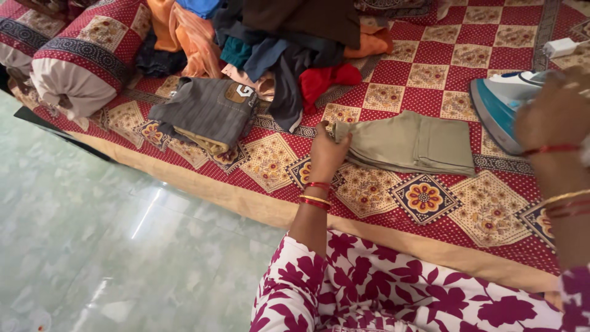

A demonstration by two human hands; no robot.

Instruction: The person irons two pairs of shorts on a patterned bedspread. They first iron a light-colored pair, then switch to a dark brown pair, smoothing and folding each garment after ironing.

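On the bed [258, 206], left of the folded grey trousers [206, 110], sits a pillow [80, 61]. The left hand [327, 154] pinches the left edge of the folded olive cloth [409, 142]; it looks soft, light and floppy, best taken at the folds. The right hand [556, 114] grips the iron [501, 101].

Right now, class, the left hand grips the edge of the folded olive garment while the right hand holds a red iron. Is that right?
One detail is wrong: the iron in the right hand is teal and white. The head view shows this. The left hand does grip the folded olive garment.
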